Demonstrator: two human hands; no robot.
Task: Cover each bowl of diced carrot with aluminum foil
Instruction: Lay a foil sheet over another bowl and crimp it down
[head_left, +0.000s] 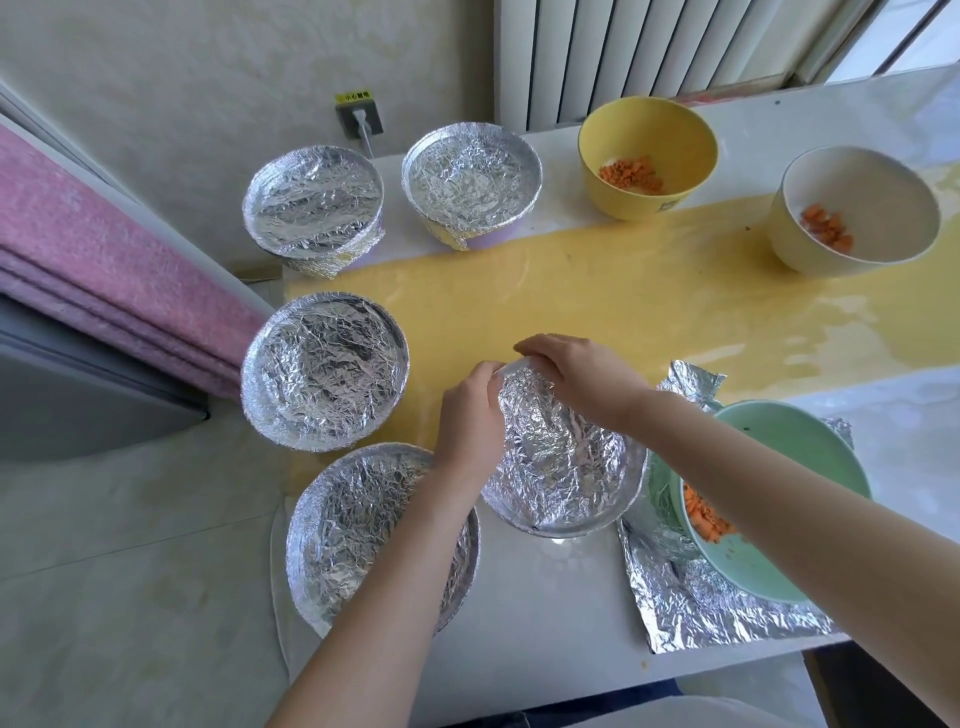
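Foil-covered bowl (561, 467): left hand (467, 415), right hand (576, 379) pinch foil (519, 387) at 12 o'clock rim; mint bowl (779, 431) uncovered at 3 o'clock.

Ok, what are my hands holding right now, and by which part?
The foil-covered bowl in front of you. Your left hand and right hand both grip its foil at the far rim, fingers curled over the edge.

Bright window daylight, foil glare, wide-angle edge distortion.
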